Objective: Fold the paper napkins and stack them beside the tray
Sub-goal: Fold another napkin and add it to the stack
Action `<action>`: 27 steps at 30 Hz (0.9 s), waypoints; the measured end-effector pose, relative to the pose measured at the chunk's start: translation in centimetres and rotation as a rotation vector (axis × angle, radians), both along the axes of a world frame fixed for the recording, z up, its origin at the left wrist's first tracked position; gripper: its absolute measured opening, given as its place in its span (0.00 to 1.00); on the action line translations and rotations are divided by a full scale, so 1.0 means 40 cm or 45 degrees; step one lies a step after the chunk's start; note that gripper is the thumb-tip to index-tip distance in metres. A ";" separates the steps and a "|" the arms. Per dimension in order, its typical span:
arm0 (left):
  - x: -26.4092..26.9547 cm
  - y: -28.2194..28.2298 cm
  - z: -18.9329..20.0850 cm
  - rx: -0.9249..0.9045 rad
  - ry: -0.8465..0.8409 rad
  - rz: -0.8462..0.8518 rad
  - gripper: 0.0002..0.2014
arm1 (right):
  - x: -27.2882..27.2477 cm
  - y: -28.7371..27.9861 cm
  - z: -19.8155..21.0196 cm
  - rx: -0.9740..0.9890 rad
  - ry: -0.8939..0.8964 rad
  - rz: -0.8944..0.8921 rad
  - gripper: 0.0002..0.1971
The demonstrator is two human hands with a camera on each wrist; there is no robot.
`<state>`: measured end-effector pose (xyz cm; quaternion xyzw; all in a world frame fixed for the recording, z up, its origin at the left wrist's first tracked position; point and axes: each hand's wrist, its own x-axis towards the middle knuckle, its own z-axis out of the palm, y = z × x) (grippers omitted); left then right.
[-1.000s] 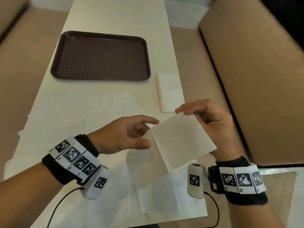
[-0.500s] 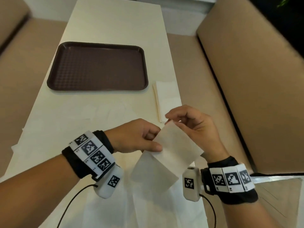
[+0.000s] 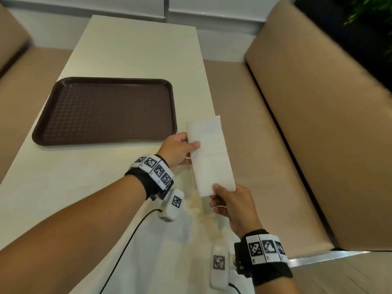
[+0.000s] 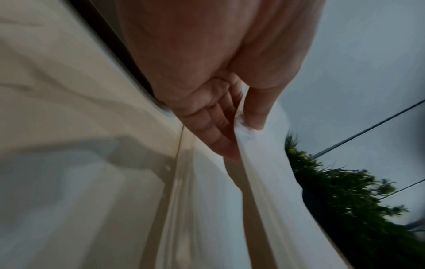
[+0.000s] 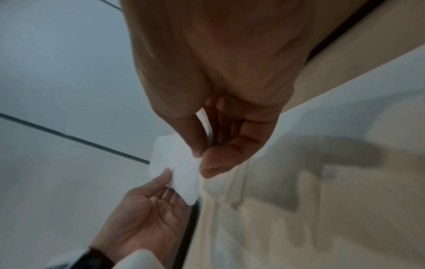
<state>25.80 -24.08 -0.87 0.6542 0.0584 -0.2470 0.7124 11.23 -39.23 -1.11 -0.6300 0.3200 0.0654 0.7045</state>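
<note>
The folded napkin [image 3: 210, 158] is a long white strip, held up in the air between the two hands. Its long side runs away from the person, tipped a little toward the left at the far end. The left hand [image 3: 180, 148] holds the far part — the thumb lies on top and the fingers [image 4: 218, 131] sit under the left edge. The right hand [image 3: 233, 206] pinches the near end between thumb and fingers.

The stack of folded napkins [image 3: 217, 119] lies on the table [image 3: 137, 49] right under the far end of the held napkin, just past the left hand. Only a corner of the stack peeks out. It sits just beside the right edge of the brown tray [image 3: 106, 111], near the table's right edge.

So the left hand is the nearer one to the stack, and the right hand is farther back, close to the person. The strip already points the same way as the stack, so the next move is likely a short one — forward and down, with no turning. More napkins [image 3: 169, 251], still open, lie on the table under the wrists, so the job looks partly done.
</note>
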 end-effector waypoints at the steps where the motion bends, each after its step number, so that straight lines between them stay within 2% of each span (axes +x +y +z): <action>1: 0.022 -0.008 -0.007 0.018 0.011 0.018 0.11 | 0.015 -0.006 -0.006 -0.021 0.012 0.001 0.06; 5: 0.097 -0.033 -0.041 0.225 -0.045 0.019 0.09 | 0.061 -0.019 -0.027 -0.082 0.056 -0.003 0.09; 8: 0.131 -0.042 -0.057 0.491 -0.190 -0.010 0.17 | 0.078 -0.022 -0.037 -0.097 0.088 0.017 0.13; 10: 0.148 -0.045 -0.058 0.606 -0.250 -0.038 0.16 | 0.086 -0.021 -0.042 -0.095 0.111 0.041 0.14; 19: 0.185 -0.046 -0.084 0.864 -0.397 -0.030 0.14 | 0.105 0.004 -0.050 -0.141 0.202 0.118 0.24; 27: 0.185 -0.064 -0.093 0.969 -0.469 -0.016 0.12 | 0.105 0.011 -0.064 -0.097 0.255 0.095 0.28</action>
